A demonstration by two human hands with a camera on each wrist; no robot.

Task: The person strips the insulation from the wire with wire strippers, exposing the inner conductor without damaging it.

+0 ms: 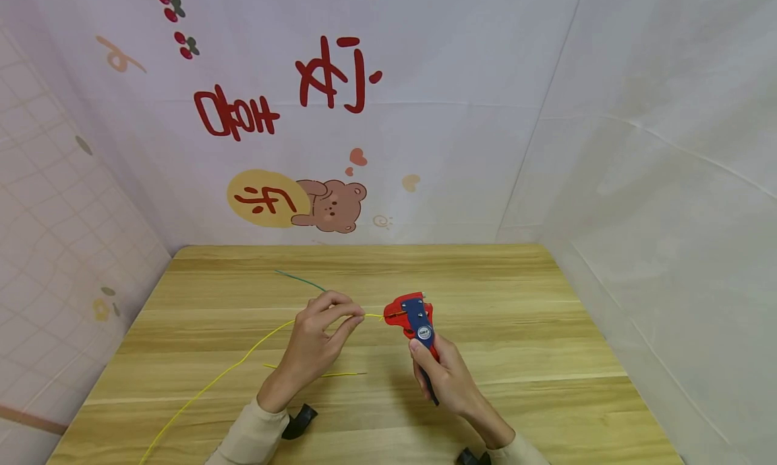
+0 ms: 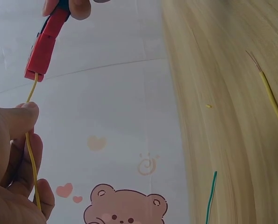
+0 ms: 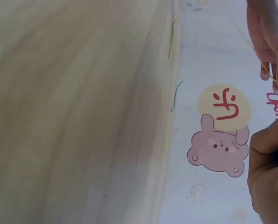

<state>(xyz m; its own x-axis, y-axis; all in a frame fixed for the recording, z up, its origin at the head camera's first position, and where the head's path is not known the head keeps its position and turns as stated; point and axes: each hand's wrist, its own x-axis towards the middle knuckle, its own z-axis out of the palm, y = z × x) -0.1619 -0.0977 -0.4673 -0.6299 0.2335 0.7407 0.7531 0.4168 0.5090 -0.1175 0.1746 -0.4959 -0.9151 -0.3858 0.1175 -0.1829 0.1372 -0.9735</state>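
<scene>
My left hand (image 1: 318,333) pinches a long yellow wire (image 1: 243,360) between thumb and fingertips, near its end. That end runs into the front of a red and blue wire stripper (image 1: 417,314); in the left wrist view the wire (image 2: 32,91) enters the red nose of the stripper (image 2: 41,56). My right hand (image 1: 448,378) grips the stripper's handles, thumb on the near side. Both hands are raised above the table. The right wrist view catches only part of the right hand (image 3: 272,172), and the stripper is hidden there.
On the wooden table (image 1: 516,357) lies a shorter yellow wire (image 1: 340,374) with bare copper strands at one end, partly behind the left forearm. A green wire (image 1: 301,279) lies farther back. A tiny yellow scrap (image 2: 209,106) sits on the tabletop. Printed cloth walls (image 1: 455,148) surround the table.
</scene>
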